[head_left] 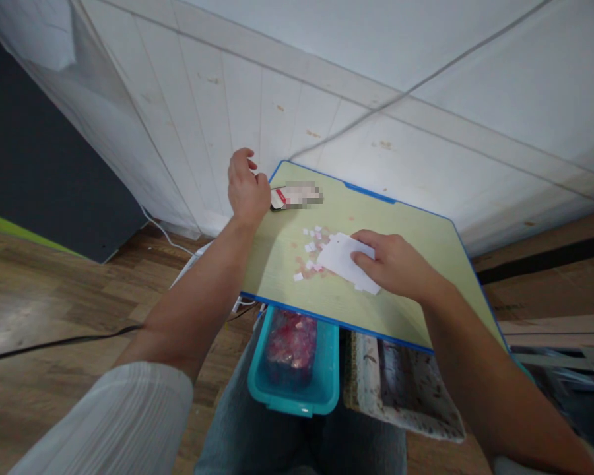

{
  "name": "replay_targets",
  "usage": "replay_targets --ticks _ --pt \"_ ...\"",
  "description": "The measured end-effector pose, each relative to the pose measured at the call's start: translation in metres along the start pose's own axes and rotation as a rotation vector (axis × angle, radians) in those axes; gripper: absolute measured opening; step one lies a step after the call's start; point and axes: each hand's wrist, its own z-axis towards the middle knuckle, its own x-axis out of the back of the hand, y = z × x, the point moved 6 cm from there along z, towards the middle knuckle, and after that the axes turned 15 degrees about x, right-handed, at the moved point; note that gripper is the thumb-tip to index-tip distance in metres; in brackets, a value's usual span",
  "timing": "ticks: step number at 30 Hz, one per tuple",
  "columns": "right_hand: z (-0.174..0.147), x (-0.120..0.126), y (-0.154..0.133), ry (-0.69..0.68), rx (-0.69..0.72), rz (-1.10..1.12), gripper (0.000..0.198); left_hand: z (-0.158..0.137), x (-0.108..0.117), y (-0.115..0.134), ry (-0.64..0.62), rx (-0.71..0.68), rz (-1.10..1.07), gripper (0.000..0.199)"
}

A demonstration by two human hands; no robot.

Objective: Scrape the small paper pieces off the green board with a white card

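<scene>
My right hand (393, 264) is closed on a white card (347, 258) with a small hole near one end, thumb on top. The card is held low over the pale yellow tabletop (376, 218) with blue edging. Small white paper pieces (310, 248) and some pinkish bits lie scattered by the card's left end. My left hand (247, 188) is raised at the table's far left corner, fingers loosely bent and apart, with nothing visible in it. Beside it lies a small flat item (280, 197) with a red-and-white end; the remainder is blurred out.
Below the table's front edge, a teal plastic bin (301, 402) holds a clear bag with reddish contents. A patterned fabric-lined basket (426, 412) stands to its right. A white panelled wall (218, 99) closes off the back, and cardboard (554, 284) is on the right.
</scene>
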Motion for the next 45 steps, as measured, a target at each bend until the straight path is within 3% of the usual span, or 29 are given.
replay_targets --ticks 8,12,16,20,23,28,31,36,39,43,45 --pt "-0.031 -0.001 -0.010 -0.053 0.055 0.099 0.032 0.000 -0.001 0.000 -0.010 0.006 0.000 0.044" --pt "-0.029 0.002 0.000 0.049 -0.010 0.009 0.034 0.001 0.000 0.000 0.026 -0.025 0.028 0.042" --pt "-0.031 0.000 -0.002 -0.028 0.005 0.053 0.028 0.002 -0.001 -0.002 0.012 -0.024 0.028 0.042" --pt "-0.036 0.003 -0.005 -0.006 -0.019 0.084 0.027 0.003 -0.003 -0.003 -0.024 -0.001 -0.006 0.041" --pt "-0.035 -0.001 -0.010 -0.042 0.029 0.133 0.027 0.003 -0.003 -0.004 0.015 -0.021 0.030 0.043" --pt "-0.031 -0.001 -0.006 0.033 -0.020 0.088 0.028 0.005 -0.003 -0.006 0.036 -0.025 0.033 0.047" --pt "-0.028 -0.006 -0.012 0.011 0.031 0.096 0.032 0.004 -0.003 -0.005 0.022 -0.015 0.019 0.046" --pt "-0.025 -0.008 -0.013 0.029 -0.019 -0.042 0.038 0.002 -0.001 -0.002 0.005 -0.002 0.003 0.045" --pt "-0.028 -0.010 -0.014 -0.008 -0.007 -0.028 0.037 0.002 -0.001 -0.002 -0.007 0.004 -0.004 0.046" --pt "-0.038 -0.004 -0.012 0.044 -0.076 -0.063 0.038 0.000 0.000 0.002 0.004 -0.006 0.004 0.044" --pt "-0.041 -0.005 -0.018 0.037 -0.028 0.003 0.037 0.000 0.001 0.005 0.013 -0.010 0.012 0.043"
